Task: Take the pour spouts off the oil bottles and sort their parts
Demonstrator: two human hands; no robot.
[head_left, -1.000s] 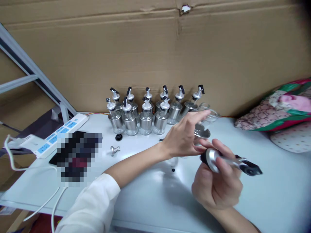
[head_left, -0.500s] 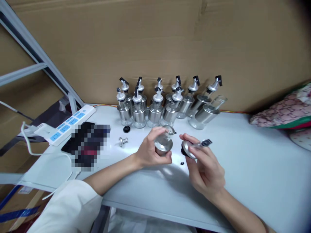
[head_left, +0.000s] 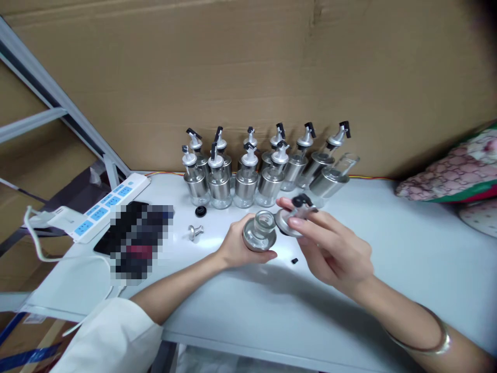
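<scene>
The left grip [head_left: 237, 246] clasps a steel-sleeved glass bottle [head_left: 258, 241]; the right grip [head_left: 337, 248] pinches a pourer spout [head_left: 286, 223] beside its mouth [head_left: 265, 220].

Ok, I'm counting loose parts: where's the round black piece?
Left of centre in the head view, the round black piece lies between the loose silver spout and the front bottles.

The single camera on my head looks forward and steeply down over the surface [head_left: 415, 248], near my left hand [head_left: 241, 242] and right hand [head_left: 337, 248], with the upright cardboard panel [head_left: 174, 77] facing it beyond.
</scene>
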